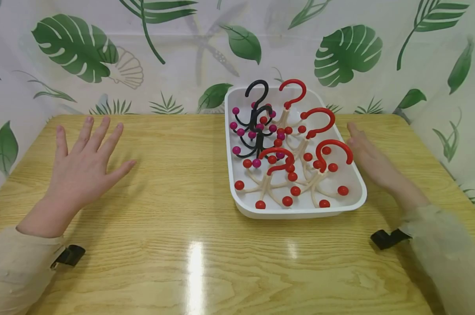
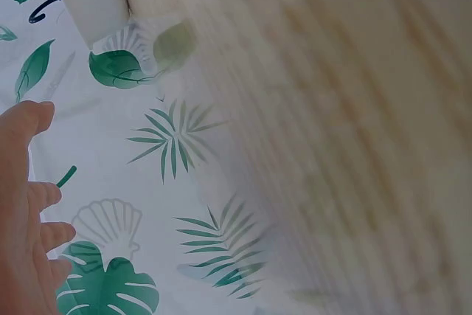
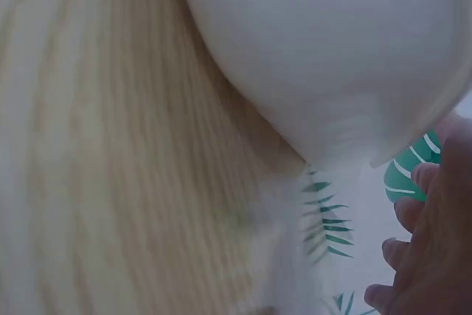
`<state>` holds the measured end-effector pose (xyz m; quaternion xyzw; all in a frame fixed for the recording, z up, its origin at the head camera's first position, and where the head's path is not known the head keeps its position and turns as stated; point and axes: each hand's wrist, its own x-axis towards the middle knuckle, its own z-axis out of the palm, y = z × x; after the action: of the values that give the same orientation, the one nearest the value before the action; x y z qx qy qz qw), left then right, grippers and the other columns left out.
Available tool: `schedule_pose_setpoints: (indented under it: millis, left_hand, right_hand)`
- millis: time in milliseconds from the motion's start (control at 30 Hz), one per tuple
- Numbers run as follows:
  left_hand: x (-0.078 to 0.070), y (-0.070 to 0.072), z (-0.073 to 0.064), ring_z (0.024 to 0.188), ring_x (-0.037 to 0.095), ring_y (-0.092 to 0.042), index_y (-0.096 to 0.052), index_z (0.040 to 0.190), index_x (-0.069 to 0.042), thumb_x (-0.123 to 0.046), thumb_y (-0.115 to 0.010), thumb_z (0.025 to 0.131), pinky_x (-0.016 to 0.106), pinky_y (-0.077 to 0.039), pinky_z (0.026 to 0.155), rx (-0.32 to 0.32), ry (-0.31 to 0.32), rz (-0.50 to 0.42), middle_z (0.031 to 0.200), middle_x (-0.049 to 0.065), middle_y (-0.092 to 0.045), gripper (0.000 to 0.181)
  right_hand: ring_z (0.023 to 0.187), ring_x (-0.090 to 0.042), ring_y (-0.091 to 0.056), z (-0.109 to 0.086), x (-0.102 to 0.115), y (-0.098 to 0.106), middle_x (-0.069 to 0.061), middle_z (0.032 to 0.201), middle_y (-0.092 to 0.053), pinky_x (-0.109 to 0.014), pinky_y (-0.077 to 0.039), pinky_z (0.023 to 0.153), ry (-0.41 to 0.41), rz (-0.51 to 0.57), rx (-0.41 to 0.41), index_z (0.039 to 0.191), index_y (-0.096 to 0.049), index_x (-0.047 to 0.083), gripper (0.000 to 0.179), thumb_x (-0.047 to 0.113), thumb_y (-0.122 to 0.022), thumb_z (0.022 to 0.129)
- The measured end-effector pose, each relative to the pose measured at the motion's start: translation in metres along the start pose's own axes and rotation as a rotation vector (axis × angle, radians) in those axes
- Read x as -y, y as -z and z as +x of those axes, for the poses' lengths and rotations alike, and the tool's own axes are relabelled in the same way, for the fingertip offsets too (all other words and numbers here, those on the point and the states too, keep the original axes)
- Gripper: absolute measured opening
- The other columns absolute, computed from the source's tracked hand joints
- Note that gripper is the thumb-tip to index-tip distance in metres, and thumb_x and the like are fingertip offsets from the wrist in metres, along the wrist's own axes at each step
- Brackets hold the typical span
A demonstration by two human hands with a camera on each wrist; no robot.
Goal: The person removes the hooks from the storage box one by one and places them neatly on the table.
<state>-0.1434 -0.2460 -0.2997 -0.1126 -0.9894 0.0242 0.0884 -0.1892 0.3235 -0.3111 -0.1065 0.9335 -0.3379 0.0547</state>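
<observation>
A white plastic tray (image 1: 300, 213) stands right of the table's middle. In it stand several red-hooked pieces (image 1: 319, 175) with pale, spreading prongs tipped in red balls; they resemble scalp massagers. Two black-hooked pieces (image 1: 259, 142) of the same form, with magenta balls, are at the tray's left side. My left hand (image 1: 82, 168), fingers spread, is over the left of the table, well away from the tray and holding nothing. Close beside the tray's right wall is my right hand (image 1: 373, 159), its fingers extended forward. Whether it touches the tray cannot be told.
The wooden table (image 1: 162, 197) runs back to a white cloth (image 1: 174, 78) printed with green leaves. A dark wrist mount (image 1: 70, 255) sits at the left sleeve, and another dark mount (image 1: 389, 239) is at the right sleeve.
</observation>
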Motion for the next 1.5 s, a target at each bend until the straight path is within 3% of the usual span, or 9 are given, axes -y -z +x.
schedule_pose_setpoints:
  millis: [300, 500, 700, 867, 1000, 1100, 1233, 1367, 1500]
  left_hand:
    - [-0.002, -0.001, 0.0, 0.136, 0.022, 0.018, -0.003, 0.147, -0.023, -0.062, -0.038, 0.087, 0.055, 0.024, 0.099, 0.003, 0.0, -0.012, 0.152, 0.001, 0.008, 0.079]
    - [-0.007, -0.001, 0.002, 0.134, 0.019, 0.022, -0.002, 0.146, -0.023, -0.062, -0.035, 0.088, 0.053, 0.024, 0.099, 0.027, -0.007, -0.052, 0.152, 0.001, 0.007, 0.078]
    - [-0.026, 0.0, 0.004, 0.136, 0.018, 0.018, -0.002, 0.146, -0.025, -0.062, -0.036, 0.087, 0.052, 0.02, 0.103, 0.026, -0.042, -0.13, 0.152, 0.004, -0.001, 0.078]
    - [-0.048, 0.003, 0.009, 0.139, 0.024, 0.003, -0.008, 0.146, -0.024, -0.06, -0.038, 0.088, 0.051, 0.01, 0.107, -0.026, -0.095, -0.209, 0.152, 0.005, -0.011, 0.076]
    - [-0.07, 0.005, 0.014, 0.137, 0.028, -0.016, -0.018, 0.145, -0.019, -0.055, -0.045, 0.088, 0.052, -0.008, 0.109, -0.095, -0.157, -0.356, 0.148, 0.006, -0.024, 0.073]
    - [-0.087, 0.008, 0.016, 0.133, 0.028, -0.025, -0.026, 0.143, -0.019, -0.05, -0.05, 0.088, 0.051, -0.02, 0.106, -0.103, -0.169, -0.531, 0.145, 0.005, -0.031, 0.068]
    - [-0.109, 0.014, 0.02, 0.128, 0.021, -0.033, -0.034, 0.139, -0.021, -0.045, -0.055, 0.087, 0.046, -0.03, 0.102, -0.106, -0.162, -0.743, 0.14, 0.0, -0.037, 0.061]
    - [-0.13, 0.018, 0.025, 0.115, 0.015, -0.045, -0.045, 0.132, -0.016, -0.031, -0.062, 0.085, 0.034, -0.04, 0.095, -0.171, -0.213, -0.936, 0.13, -0.001, -0.046, 0.052]
    - [-0.148, 0.02, 0.032, 0.107, 0.015, -0.052, -0.051, 0.125, -0.011, -0.017, -0.066, 0.083, 0.026, -0.047, 0.087, -0.165, -0.24, -1.168, 0.123, -0.001, -0.05, 0.045]
  right_hand:
    - [0.137, -0.016, 0.013, -0.001, 0.011, -0.011, 0.011, 0.151, 0.009, -0.066, -0.006, 0.101, -0.092, 0.182, 0.121, 0.139, 0.001, 0.047, 0.051, 0.057, -0.018, 0.093]
    - [0.138, -0.019, 0.011, -0.006, 0.007, -0.013, 0.011, 0.151, 0.008, -0.068, -0.008, 0.099, -0.046, 0.128, 0.117, 0.14, 0.001, 0.047, 0.054, 0.049, -0.029, 0.095]
    - [0.138, -0.016, 0.011, -0.007, 0.003, -0.017, 0.018, 0.149, 0.007, -0.067, -0.005, 0.1, -0.007, 0.214, 0.096, 0.14, -0.001, 0.047, 0.053, 0.043, -0.031, 0.096]
    - [0.138, -0.015, 0.01, -0.005, 0.002, -0.021, 0.018, 0.15, 0.005, -0.062, -0.005, 0.104, -0.011, 0.329, 0.088, 0.141, -0.005, 0.045, 0.052, 0.039, -0.031, 0.097]
    - [0.138, -0.017, 0.01, -0.004, 0.004, -0.024, 0.018, 0.149, 0.005, -0.055, -0.012, 0.107, -0.097, 0.43, 0.091, 0.138, -0.006, 0.051, 0.052, 0.044, -0.034, 0.095]
    - [0.138, -0.017, 0.01, -0.005, 0.007, -0.027, 0.02, 0.149, 0.004, -0.052, -0.017, 0.107, -0.148, 0.484, 0.08, 0.136, -0.006, 0.054, 0.052, 0.048, -0.035, 0.093]
    - [0.139, -0.016, 0.007, -0.005, 0.011, -0.029, 0.019, 0.149, 0.002, -0.047, -0.021, 0.107, -0.135, 0.522, 0.066, 0.136, -0.006, 0.053, 0.053, 0.047, -0.035, 0.093]
    - [0.139, -0.017, 0.005, -0.005, 0.012, -0.029, 0.018, 0.15, 0.001, -0.035, -0.03, 0.103, -0.126, 0.536, 0.059, 0.137, -0.006, 0.052, 0.052, 0.047, -0.035, 0.093]
    - [0.139, -0.016, 0.006, -0.006, 0.012, -0.029, 0.018, 0.15, 0.001, -0.042, -0.024, 0.106, -0.117, 0.536, 0.049, 0.138, -0.006, 0.051, 0.052, 0.047, -0.034, 0.094]
